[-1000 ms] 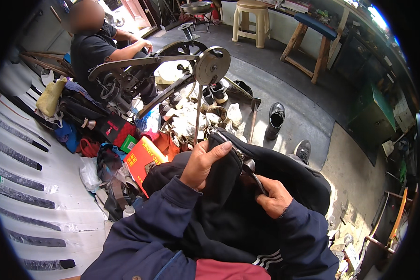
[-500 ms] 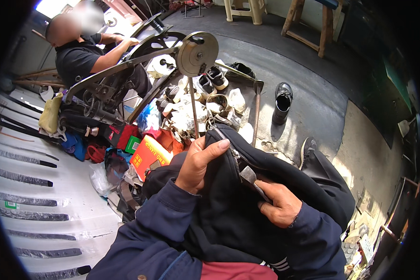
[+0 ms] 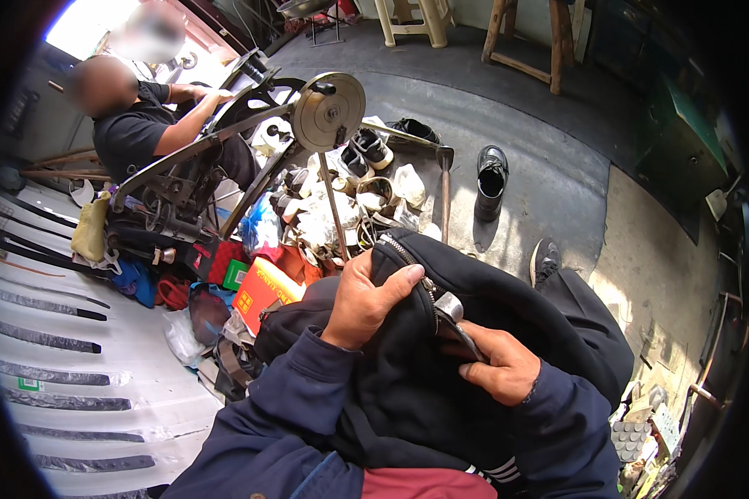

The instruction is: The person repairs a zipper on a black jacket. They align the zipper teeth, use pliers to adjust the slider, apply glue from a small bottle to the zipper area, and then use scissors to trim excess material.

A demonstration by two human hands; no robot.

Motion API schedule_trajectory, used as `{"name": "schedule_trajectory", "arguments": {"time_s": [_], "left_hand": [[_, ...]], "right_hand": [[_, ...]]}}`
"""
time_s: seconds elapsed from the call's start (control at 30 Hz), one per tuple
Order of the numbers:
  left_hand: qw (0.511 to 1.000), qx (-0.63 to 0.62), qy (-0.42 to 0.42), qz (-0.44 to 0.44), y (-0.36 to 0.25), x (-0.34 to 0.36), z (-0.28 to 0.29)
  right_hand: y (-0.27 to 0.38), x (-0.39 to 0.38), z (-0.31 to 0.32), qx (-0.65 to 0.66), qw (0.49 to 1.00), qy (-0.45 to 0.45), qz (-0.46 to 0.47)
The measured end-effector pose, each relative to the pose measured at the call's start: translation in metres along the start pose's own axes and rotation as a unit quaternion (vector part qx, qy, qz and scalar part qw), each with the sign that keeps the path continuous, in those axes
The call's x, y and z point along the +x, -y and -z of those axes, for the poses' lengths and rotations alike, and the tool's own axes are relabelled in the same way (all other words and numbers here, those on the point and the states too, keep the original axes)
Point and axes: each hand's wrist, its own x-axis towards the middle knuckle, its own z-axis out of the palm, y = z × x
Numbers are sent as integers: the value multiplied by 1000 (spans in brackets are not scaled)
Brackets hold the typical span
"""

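Across my lap lies a black garment (image 3: 391,382) with a silver metal zipper (image 3: 429,289) along its edge. My left hand (image 3: 366,303) pinches the cloth beside the zipper, thumb on top and fingers mostly hidden under the fabric. In my right hand (image 3: 503,366) is a pair of metal pincers (image 3: 449,308), its broad blunt head at the zipper just right of my left thumb. The fingers wrap round the handles. Whether the jaws grip the zipper's slider or teeth cannot be made out.
A hand-cranked sewing machine (image 3: 329,112) stands ahead, with a seated person (image 3: 133,125) behind it. Shoes, bags and a red box (image 3: 266,293) crowd the floor before me. A black shoe (image 3: 491,183) sits apart. Wrapped dark strips (image 3: 54,374) line the white sheet at left.
The pincers have turned, so their head now shows its rounded end. My left hand and the zipper edge have shifted slightly right and down. The surroundings moved left as my head turned.
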Motion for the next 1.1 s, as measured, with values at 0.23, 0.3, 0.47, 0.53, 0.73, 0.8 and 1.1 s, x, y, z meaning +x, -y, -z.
{"name": "schedule_trajectory", "arguments": {"time_s": [0.23,0.3,0.47,0.53,0.73,0.8,1.1], "left_hand": [[997,-26,70,34,-2,-2,2],[996,-29,72,35,-3,-2,3],[995,-39,76,48,-2,-1,1],[996,-34,70,44,-3,-1,1],[995,-61,61,52,-4,-2,2],[994,-78,57,54,-5,-2,2],[988,-132,49,62,-6,-5,1]], "right_hand": [[-13,1,-8,-161,987,-4,31],[-14,4,-8,-139,987,-35,73],[-9,4,-9,-176,982,-61,38],[-7,4,-10,-193,978,-69,49],[-9,6,-14,-216,966,-92,105],[-10,7,-15,-213,964,-105,119],[-10,8,-21,-202,971,-111,66]]}}
